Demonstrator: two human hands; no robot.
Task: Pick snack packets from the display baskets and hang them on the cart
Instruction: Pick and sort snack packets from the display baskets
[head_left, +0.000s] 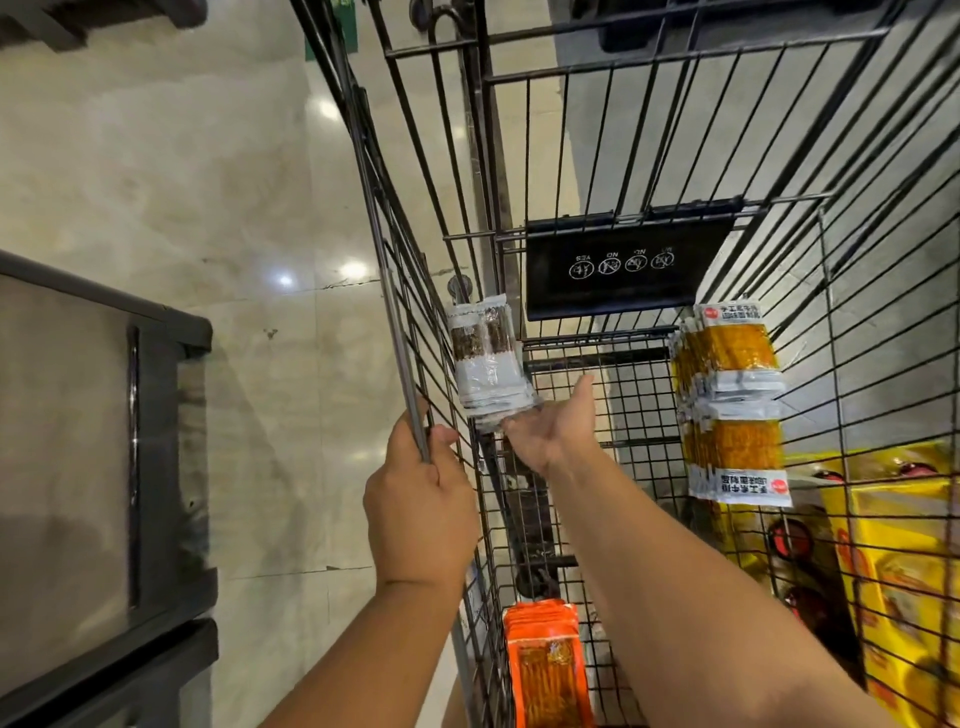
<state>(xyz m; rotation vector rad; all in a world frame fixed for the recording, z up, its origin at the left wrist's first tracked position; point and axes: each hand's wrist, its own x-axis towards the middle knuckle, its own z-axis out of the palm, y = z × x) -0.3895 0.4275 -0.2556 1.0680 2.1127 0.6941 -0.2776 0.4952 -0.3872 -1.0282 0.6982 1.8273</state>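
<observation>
Brown-and-white snack packets (485, 364) hang inside the cart (395, 312) wall; the left hand (421, 499) grips the rim, while the right hand (556, 431), fingers straight beneath them, should steady them before release.

Up past the fingers (583, 395) of the right hand (553, 434), a black sign (623, 265) on the cart (485, 156) said YES and NO, upside down. Right of them, yellow packets (737, 364) had Chinese words I could not read.
</observation>
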